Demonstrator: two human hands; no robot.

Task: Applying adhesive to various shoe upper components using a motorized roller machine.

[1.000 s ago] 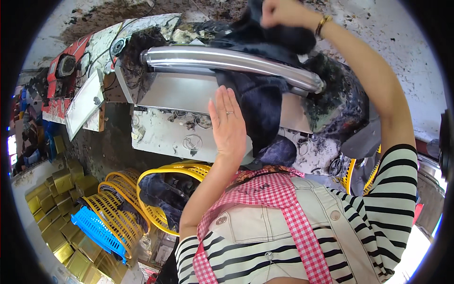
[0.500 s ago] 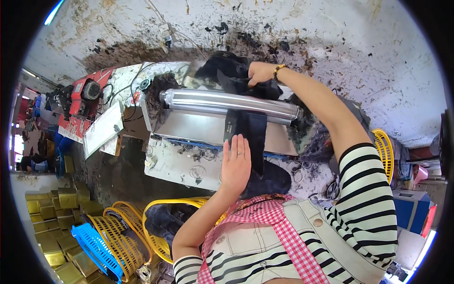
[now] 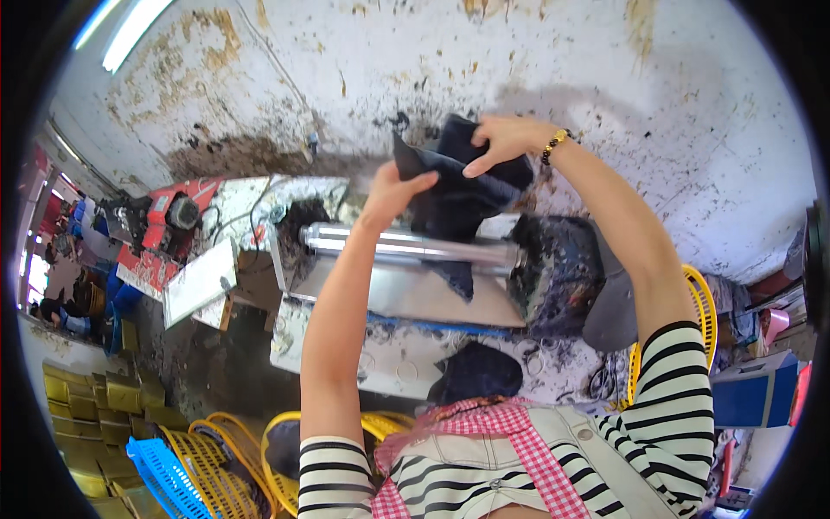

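Black fabric [image 3: 462, 195] with a fuzzy edge is held up behind the shiny metal roller [image 3: 411, 248]. My left hand [image 3: 393, 195] grips its left side, thumb toward me and the other fingers partly hidden. My right hand [image 3: 512, 143] grips the folded upper part between thumb and fingers. The fabric hangs down to the roller's far side. A pointed dark end [image 3: 454, 278] shows on the metal plate [image 3: 415, 294] in front of the roller; I cannot tell if it is the same piece. Another dark fabric piece [image 3: 480, 372] lies at the bench's near edge.
Fluff-covered machine parts [image 3: 558, 277] flank the roller. A red machine [image 3: 177, 216] and a white panel [image 3: 201, 281] stand at left. Yellow baskets [image 3: 203, 463], a blue basket [image 3: 160, 476] and gold tins [image 3: 134, 394] are at lower left. Another yellow basket [image 3: 705, 303] stands at right.
My left hand has left the flat black piece on the plate and reached over the roller to grip fabric. My right hand has lifted fabric; the view has tilted upward.
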